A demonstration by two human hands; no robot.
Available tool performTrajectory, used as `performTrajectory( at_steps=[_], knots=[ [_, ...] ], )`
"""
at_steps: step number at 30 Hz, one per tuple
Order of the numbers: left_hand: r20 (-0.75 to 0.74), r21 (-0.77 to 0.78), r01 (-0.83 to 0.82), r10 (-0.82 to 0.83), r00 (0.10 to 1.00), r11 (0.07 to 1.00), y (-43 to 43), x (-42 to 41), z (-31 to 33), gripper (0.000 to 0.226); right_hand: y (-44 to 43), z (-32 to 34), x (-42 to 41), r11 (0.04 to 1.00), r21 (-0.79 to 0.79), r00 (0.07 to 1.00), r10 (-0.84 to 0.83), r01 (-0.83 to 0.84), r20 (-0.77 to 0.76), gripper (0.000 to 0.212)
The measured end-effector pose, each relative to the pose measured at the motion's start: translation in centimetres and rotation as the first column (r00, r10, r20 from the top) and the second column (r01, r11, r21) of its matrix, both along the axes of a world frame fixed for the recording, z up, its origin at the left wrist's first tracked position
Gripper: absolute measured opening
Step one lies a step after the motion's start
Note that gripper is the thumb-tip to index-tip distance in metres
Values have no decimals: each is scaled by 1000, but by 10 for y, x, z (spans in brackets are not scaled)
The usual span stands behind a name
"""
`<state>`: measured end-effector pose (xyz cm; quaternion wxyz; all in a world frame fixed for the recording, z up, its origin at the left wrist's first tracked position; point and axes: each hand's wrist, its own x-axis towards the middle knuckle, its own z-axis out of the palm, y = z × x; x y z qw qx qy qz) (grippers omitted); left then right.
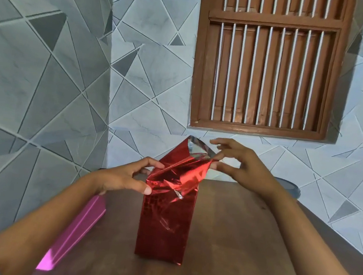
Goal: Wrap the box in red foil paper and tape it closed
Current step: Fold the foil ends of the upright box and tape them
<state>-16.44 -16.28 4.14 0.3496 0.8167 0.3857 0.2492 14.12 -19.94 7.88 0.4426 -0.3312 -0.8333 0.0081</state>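
A tall box wrapped in shiny red foil paper [164, 225] is stood upright near the middle of the brown wooden bench [232, 243]. Its upper left corner is gripped by the left hand [124, 178], with the thumb pressed on the near face and the fingers curled over the top. The loose foil flap [196, 159] above the box, silver on its inner side, is pinched between thumb and forefinger of the right hand [240, 166], the other fingers being spread. A folded sheet of pink foil [76, 231] is laid along the bench's left edge. A grey round object [291, 187] is partly hidden behind the right wrist.
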Motion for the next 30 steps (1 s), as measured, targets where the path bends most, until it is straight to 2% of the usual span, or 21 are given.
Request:
performTrajectory(
  at_steps=[2,5,7,8,9,10,11,13,15,17,19,22,24,25,26,28,29,30],
  knots=[
    [-15,-38,11,-11,1000,999,-3,-2,-2,65,0,12,-9,994,-98,993,38,-49,-110,0],
    [-23,-61,13,-14,1000,998,-6,-1,-4,66,12,23,-31,986,-161,958,5,-53,-285,12],
    [-7,-70,-11,11,1000,997,-9,0,-4,65,18,24,-48,990,-128,847,-22,-55,-531,19],
    [4,-74,-18,19,1000,997,-11,1,-5,62,16,23,-53,993,-107,790,-33,-41,-612,20],
    [7,-79,-16,16,1000,997,-12,3,-5,58,13,21,-53,996,-79,772,-26,-31,-635,16],
    [9,-77,-16,17,1000,997,-13,4,-5,55,9,19,-51,999,-44,806,-8,-23,-592,10],
    [5,-73,-16,16,1000,997,-13,5,-5,54,4,16,-46,999,-22,877,10,-24,-480,12],
    [-2,-59,-11,11,1000,998,-12,8,-4,58,-5,14,-36,999,-32,986,37,-42,-164,31],
    [-14,-42,-2,1,1000,999,-11,12,-1,62,-8,15,-33,999,-33,1000,-7,8,24,36],
    [-40,-24,1,-2,999,1000,-12,16,4,64,-6,18,-34,995,56,993,-89,85,73,25],
    [-67,-12,6,-7,998,1000,-15,19,11,62,-5,25,-33,993,79,991,-100,93,91,23],
    [-103,-10,10,-11,995,1000,-16,19,15,58,-12,30,-35,995,-96,998,10,-4,66,22],
    [-113,-13,4,-6,994,1000,-16,17,15,57,-13,28,-41,981,-183,998,53,-60,-44,20],
    [-116,-15,-2,0,993,1000,-16,17,15,57,-10,24,-44,983,-170,985,35,-65,-170,19],
    [-115,-15,-6,4,993,1000,-16,17,14,57,-5,19,-46,989,-136,939,3,-53,-344,19],
    [-114,-12,0,-1,994,1000,-15,17,11,58,1,11,-42,998,-61,755,-61,28,-653,17],
    [-113,-14,3,-5,994,1000,-14,17,10,59,1,7,-37,996,-56,691,-84,63,-718,14],
    [-108,-15,6,-8,994,1000,-12,16,9,59,1,5,-30,995,-66,687,-102,80,-720,13]
  ],
)
